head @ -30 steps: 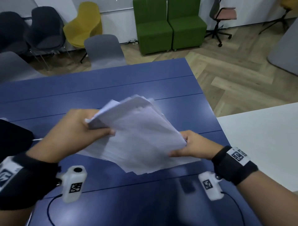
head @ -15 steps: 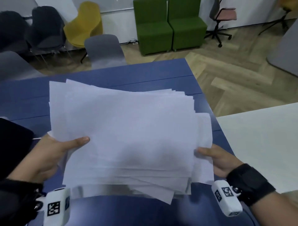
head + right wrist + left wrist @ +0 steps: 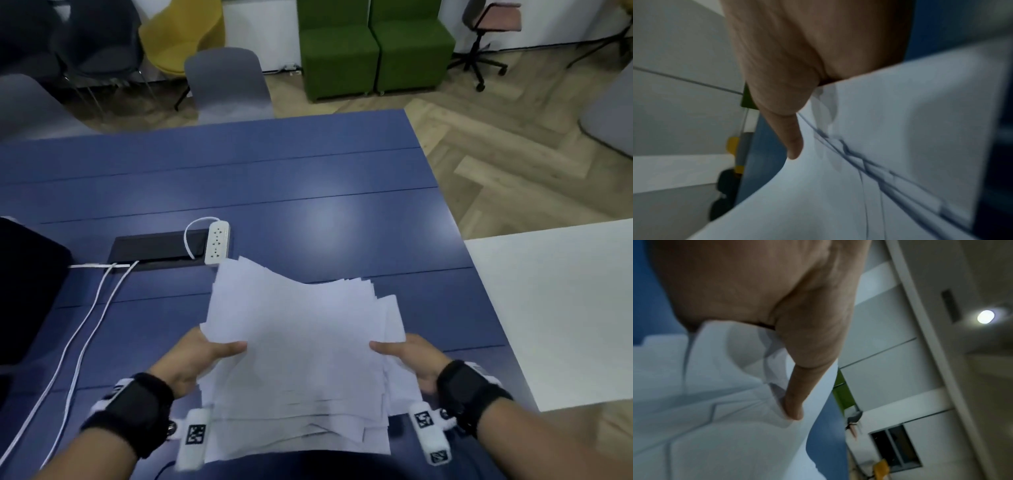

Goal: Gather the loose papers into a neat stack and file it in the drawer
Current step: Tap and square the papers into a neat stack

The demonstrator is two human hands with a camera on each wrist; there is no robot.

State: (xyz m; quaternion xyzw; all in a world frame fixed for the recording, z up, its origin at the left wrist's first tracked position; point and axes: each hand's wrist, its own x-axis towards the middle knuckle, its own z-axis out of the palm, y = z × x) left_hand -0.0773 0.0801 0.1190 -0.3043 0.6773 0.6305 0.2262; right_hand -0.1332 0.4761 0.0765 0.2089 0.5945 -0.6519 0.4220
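Note:
A ragged stack of white papers (image 3: 301, 356) hangs above the near part of the blue table (image 3: 308, 192), its sheets fanned and uneven at the edges. My left hand (image 3: 202, 356) pinches the stack's left edge, thumb on top and fingers hidden underneath. My right hand (image 3: 407, 356) pinches the right edge the same way. The left wrist view shows my left thumb (image 3: 797, 386) pressed on the papers (image 3: 715, 418). The right wrist view shows my right thumb (image 3: 791, 138) lying on the sheets (image 3: 879, 146). No drawer is in view.
A white power strip (image 3: 217, 241) with its cord lies by a black cable hatch (image 3: 157, 248) in the table. White cables (image 3: 85, 325) run down the left side. A black object (image 3: 24, 291) sits at far left. A white table (image 3: 555, 308) adjoins on the right; chairs stand beyond.
The stack has tipped from standing upright facing me to lying flatter and lower, nearer my body. Both hands keep their hold on its side edges. The power strip has come into view.

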